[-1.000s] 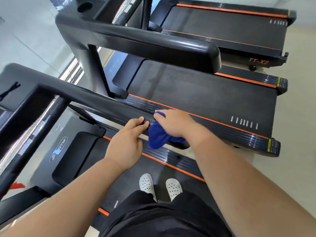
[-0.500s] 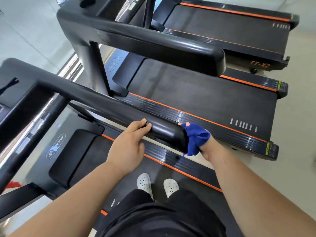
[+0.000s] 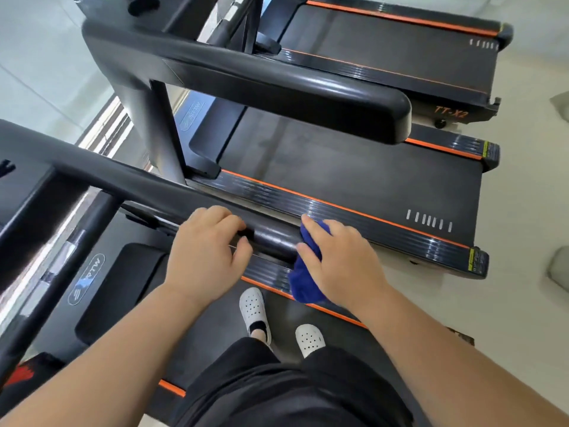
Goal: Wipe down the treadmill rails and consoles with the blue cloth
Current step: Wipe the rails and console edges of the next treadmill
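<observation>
Blue cloth (image 3: 304,285): bunched under right grip (image 3: 335,263), pressed on rail (image 3: 271,241) end; tail hangs below.
Right grip: closed on cloth, fingers over rail tip.
Left grip (image 3: 203,257): clasps rail just beside, thumb on near side.
Risk 1: hanging tail does no work, so underside prob. missed.
Risk 2: cloth could slip off rounded tip & drop to belt (image 3: 200,334) if hold loosens.
Risk 3: left grip covers a patch; may go unwiped.

Your white perforated clogs (image 3: 254,308) sit at lower centre of the frame. Below them are your black shorts (image 3: 277,391). Pale floor tiles (image 3: 511,315) fill the right side.
</observation>
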